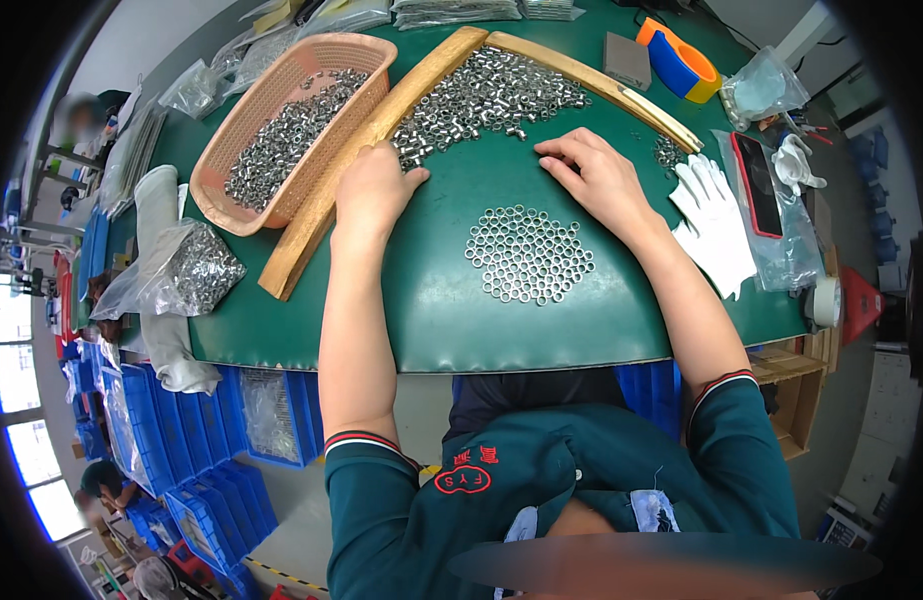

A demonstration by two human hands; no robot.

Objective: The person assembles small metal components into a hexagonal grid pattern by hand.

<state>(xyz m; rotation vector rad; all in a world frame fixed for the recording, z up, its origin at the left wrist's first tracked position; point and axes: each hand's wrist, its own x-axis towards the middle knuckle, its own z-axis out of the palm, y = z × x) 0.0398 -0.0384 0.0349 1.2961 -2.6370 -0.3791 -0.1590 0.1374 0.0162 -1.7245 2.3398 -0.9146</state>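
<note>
On the green table, my left hand (373, 190) is at the inner wooden strip (326, 205), beside the left end of a large heap of small metal rings (481, 95). Its thumb points right; the other fingers bend down out of sight, so whether they grip anything is hidden. My right hand (596, 180) hovers or rests right of the heap's near edge, fingers loosely bent, a gap between thumb and forefinger, and no item visible in it. Between my forearms lies a flat, single-layer patch of rings (529, 255), touched by neither hand.
Left of the strip stands a pink plastic basket (216, 180) holding more metal pieces, near a filled clear bag (206, 270). A second wooden strip (601, 88) bounds the heap's far right. White gloves (711, 220), a red-edged phone (756, 185) and a tape dispenser (681, 70) lie right.
</note>
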